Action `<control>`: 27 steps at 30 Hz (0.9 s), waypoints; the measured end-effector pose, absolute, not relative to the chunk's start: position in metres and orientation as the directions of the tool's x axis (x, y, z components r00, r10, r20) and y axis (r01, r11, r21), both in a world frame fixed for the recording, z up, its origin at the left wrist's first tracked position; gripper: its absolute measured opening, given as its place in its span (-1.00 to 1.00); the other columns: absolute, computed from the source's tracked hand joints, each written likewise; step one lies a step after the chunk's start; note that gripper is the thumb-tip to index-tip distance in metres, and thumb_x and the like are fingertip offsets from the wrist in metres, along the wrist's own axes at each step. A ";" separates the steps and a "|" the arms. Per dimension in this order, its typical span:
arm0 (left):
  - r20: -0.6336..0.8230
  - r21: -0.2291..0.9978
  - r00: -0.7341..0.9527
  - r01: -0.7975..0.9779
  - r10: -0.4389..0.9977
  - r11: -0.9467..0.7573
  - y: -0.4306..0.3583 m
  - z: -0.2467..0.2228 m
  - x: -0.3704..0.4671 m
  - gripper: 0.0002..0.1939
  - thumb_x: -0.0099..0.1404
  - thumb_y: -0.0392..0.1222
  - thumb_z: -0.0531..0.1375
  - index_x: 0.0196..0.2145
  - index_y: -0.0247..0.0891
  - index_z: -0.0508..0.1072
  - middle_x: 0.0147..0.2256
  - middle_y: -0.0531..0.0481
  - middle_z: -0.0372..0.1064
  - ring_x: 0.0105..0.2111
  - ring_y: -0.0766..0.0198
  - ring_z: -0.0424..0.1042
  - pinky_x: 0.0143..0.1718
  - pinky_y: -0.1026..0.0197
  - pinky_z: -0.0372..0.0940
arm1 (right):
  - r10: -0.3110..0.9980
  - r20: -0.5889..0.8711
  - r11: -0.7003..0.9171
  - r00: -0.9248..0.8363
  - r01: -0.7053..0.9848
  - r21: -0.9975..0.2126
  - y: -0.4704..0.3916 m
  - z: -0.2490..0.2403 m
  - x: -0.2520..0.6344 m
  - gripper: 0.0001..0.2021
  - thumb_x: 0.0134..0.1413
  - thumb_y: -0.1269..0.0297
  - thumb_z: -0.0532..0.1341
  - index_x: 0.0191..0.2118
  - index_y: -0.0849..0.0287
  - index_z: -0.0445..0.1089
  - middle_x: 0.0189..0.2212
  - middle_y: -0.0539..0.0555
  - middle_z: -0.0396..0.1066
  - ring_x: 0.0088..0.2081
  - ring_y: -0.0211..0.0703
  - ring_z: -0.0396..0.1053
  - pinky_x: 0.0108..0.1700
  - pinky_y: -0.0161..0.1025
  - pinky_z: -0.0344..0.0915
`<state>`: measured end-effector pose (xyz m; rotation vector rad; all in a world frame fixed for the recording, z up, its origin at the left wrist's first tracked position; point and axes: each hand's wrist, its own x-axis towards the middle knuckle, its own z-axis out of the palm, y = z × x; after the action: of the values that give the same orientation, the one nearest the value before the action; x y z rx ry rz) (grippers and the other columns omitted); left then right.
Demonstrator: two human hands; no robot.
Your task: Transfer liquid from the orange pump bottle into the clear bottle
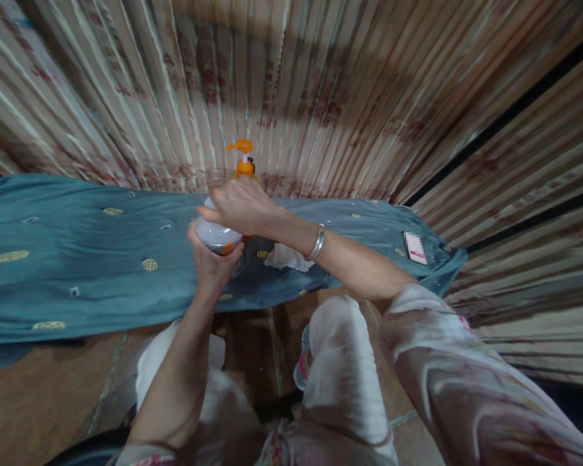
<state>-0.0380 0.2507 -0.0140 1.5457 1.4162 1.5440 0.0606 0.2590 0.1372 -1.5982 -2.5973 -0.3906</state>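
My left hand (212, 262) is wrapped round a white, round-shouldered container (214, 234) with a spot of orange low on its side. Curled over the top of this container is my right hand (243, 204), its thumb against the white dome and its other fingertips out of sight. Just behind my right hand rises a bottle with an orange pump head (245, 155); the hand hides its lower part. A crumpled white tissue or cloth (287, 257) lies on the covered table below my right forearm.
A blue-green cloth with yellow patterns (92, 259) covers the long, narrow table. Toward its right end lies a phone-like flat object (414, 248). A pleated, patterned curtain (311, 90) hangs behind the table. My knees are close to the table's near edge, above a tiled floor (78, 382).
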 end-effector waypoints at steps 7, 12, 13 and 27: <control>0.434 0.875 -0.195 0.324 0.879 -0.360 0.253 -0.015 -0.039 -0.01 -0.14 -0.12 0.42 0.17 -0.28 0.01 0.08 -0.24 0.25 0.06 -0.01 0.33 0.06 -0.03 0.29 | 0.821 0.246 0.477 -0.515 0.856 0.202 0.262 0.134 0.063 -0.46 0.32 0.10 -0.17 -0.18 0.34 0.48 -0.24 0.30 0.51 -0.11 0.07 0.43 -0.12 -0.10 0.26; 0.448 0.870 -0.207 0.325 0.870 -0.371 0.257 -0.020 -0.039 0.02 -0.19 -0.11 0.43 0.16 -0.27 0.01 0.04 -0.22 0.28 0.01 -0.02 0.36 0.01 -0.04 0.33 | 0.836 0.233 0.449 -0.496 0.864 0.228 0.259 0.139 0.057 -0.46 0.31 0.03 -0.12 -0.11 0.37 0.45 -0.18 0.32 0.50 -0.05 0.09 0.40 -0.08 -0.09 0.25; 0.450 0.871 -0.209 0.319 0.868 -0.374 0.258 -0.021 -0.039 0.01 -0.19 -0.11 0.43 0.15 -0.26 0.02 0.03 -0.21 0.29 -0.02 -0.01 0.37 -0.02 -0.03 0.34 | 0.838 0.232 0.444 -0.494 0.864 0.237 0.260 0.140 0.055 -0.46 0.32 0.04 -0.13 -0.10 0.37 0.45 -0.16 0.32 0.49 -0.04 0.09 0.39 -0.07 -0.09 0.25; 0.464 0.875 -0.192 0.254 0.865 -0.412 0.252 -0.021 -0.038 -0.06 -0.11 -0.16 0.41 0.16 -0.34 0.06 0.03 -0.23 0.29 -0.04 0.06 0.38 -0.01 0.04 0.33 | 0.802 0.097 0.563 -0.589 0.800 0.208 0.261 0.146 0.070 -0.52 0.31 0.12 -0.07 -0.12 0.45 0.43 -0.20 0.38 0.49 -0.11 0.07 0.41 -0.12 -0.11 0.20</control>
<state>-0.0383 0.2525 -0.0208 1.5858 1.3040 1.6453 0.0701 0.2605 0.1456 -1.4273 -2.7844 -0.3645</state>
